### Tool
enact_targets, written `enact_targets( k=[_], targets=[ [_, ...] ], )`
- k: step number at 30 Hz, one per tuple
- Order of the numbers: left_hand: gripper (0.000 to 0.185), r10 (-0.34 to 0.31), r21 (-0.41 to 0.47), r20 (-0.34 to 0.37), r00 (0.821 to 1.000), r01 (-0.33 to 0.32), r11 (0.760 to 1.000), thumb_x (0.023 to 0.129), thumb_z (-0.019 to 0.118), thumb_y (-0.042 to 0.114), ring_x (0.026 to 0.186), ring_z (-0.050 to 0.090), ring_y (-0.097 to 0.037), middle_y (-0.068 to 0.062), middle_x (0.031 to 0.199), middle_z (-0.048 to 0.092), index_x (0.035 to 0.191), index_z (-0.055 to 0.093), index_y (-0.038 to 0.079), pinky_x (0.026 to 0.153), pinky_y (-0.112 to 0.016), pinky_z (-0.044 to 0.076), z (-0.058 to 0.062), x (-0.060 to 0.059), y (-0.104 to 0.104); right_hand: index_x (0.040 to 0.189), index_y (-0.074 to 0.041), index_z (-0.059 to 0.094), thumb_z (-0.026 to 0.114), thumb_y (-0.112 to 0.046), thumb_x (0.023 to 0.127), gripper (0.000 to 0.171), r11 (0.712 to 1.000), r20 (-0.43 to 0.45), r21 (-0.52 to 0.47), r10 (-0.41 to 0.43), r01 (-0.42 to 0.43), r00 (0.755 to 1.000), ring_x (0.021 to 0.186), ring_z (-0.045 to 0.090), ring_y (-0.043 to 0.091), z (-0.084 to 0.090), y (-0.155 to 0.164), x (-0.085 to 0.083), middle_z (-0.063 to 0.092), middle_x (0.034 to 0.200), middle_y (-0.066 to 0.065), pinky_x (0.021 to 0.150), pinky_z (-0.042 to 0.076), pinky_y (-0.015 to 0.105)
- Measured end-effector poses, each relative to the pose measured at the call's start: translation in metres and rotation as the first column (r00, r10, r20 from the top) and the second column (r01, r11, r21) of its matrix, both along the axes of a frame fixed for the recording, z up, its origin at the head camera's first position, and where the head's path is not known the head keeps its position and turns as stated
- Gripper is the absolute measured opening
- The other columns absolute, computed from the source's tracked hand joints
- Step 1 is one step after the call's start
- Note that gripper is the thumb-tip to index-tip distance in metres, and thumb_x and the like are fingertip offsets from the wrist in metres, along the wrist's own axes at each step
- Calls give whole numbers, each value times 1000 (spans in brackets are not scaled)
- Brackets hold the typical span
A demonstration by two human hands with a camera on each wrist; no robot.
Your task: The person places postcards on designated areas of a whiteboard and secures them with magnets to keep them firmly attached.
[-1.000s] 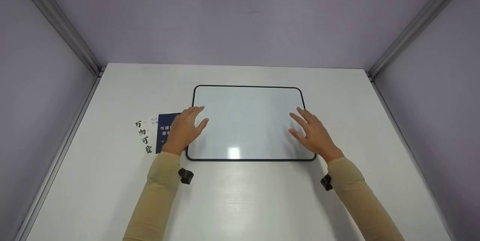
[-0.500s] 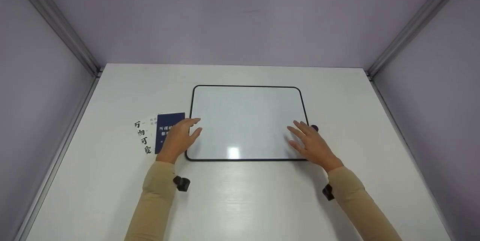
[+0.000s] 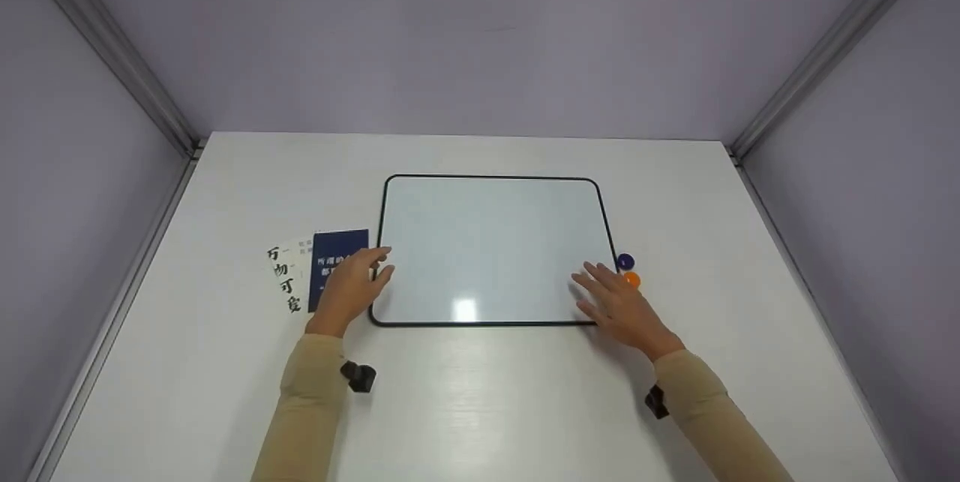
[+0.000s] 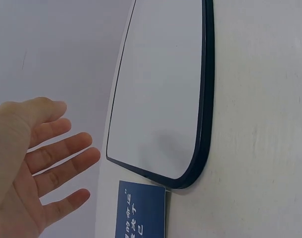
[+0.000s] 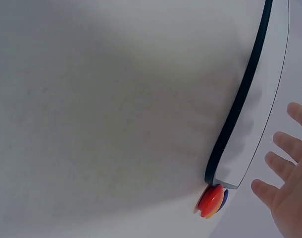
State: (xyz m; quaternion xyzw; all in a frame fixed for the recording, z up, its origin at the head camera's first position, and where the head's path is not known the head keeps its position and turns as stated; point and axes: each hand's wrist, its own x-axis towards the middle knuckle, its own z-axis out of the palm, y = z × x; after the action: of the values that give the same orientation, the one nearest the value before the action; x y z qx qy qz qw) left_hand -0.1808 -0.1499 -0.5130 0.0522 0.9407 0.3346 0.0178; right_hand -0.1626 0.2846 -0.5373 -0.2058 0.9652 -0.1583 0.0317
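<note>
A whiteboard [image 3: 487, 242] with a thin black frame lies flat in the middle of the table. My left hand [image 3: 349, 287] hovers by its left edge, fingers apart and relaxed, partly covering a dark blue card [image 3: 340, 243] with white Chinese writing. Over the board's near right corner my right hand [image 3: 621, 311] spreads its fingers and holds nothing. Just outside the right edge sit round, button-like pieces, one dark blue [image 3: 626, 262] and one orange [image 3: 632, 280]. A red one [image 5: 210, 200] shows in the right wrist view; in the head view my right hand hides it.
Left of the blue card, white cards [image 3: 281, 275] with black brush-style characters fan out partly beneath it. All this lies on a white table [image 3: 465, 399] walled by pale panels at the back and sides. A small black camera [image 3: 358, 376] is worn at my left wrist.
Both hands have drawn back towards me, the left also shifting leftward. More of the blue card now shows, and the dark blue and orange round pieces have come into sight beside the right hand.
</note>
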Motion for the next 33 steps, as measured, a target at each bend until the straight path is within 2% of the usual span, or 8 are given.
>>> enact_targets(
  k=[5, 11, 21, 29, 33],
  targets=[
    [39, 21, 25, -3, 1000, -21, 999, 96, 58, 19, 107, 64, -30, -18, 118, 67, 131, 57, 4, 93, -46, 53, -5, 1, -3, 143, -18, 47, 54, -35, 97, 49, 999, 13, 49, -2, 2, 1000, 144, 36, 36, -6, 2, 3, 41, 154, 12, 117, 32, 56],
    [38, 40, 30, -25, 999, -39, 999, 96, 58, 19, 103, 64, -29, -17, 114, 68, 130, 58, 3, 89, -46, 54, -5, 3, -8, 143, -21, 47, 53, -38, 97, 49, 998, 60, 62, -21, 17, 998, 145, 34, 34, -10, 5, 6, 39, 155, 9, 117, 32, 56],
    [40, 59, 66, 45, 997, -62, 996, 97, 56, 21, 113, 63, -31, -18, 119, 66, 133, 55, 4, 99, -46, 52, -7, 4, -16, 143, -22, 46, 55, -35, 97, 49, 999, 89, 27, -38, 35, 995, 147, 31, 35, -12, 8, 10, 37, 156, 10, 117, 31, 58],
    [41, 66, 88, 37, 997, -70, 994, 96, 57, 18, 112, 63, -32, -19, 120, 66, 133, 55, 2, 98, -46, 52, -9, 5, -19, 140, -17, 52, 57, -30, 95, 46, 1000, 32, -1, -11, 11, 999, 143, 36, 37, -15, 12, 11, 43, 152, 14, 116, 34, 56],
    [39, 77, 85, 25, 997, -79, 993, 96, 57, 18, 110, 63, -32, -19, 118, 67, 132, 56, 2, 96, -47, 52, -10, 6, -21, 140, -18, 50, 56, -30, 96, 47, 1000, 46, 8, -22, 21, 999, 144, 35, 37, -16, 11, 12, 42, 153, 13, 116, 34, 55]
  ],
)
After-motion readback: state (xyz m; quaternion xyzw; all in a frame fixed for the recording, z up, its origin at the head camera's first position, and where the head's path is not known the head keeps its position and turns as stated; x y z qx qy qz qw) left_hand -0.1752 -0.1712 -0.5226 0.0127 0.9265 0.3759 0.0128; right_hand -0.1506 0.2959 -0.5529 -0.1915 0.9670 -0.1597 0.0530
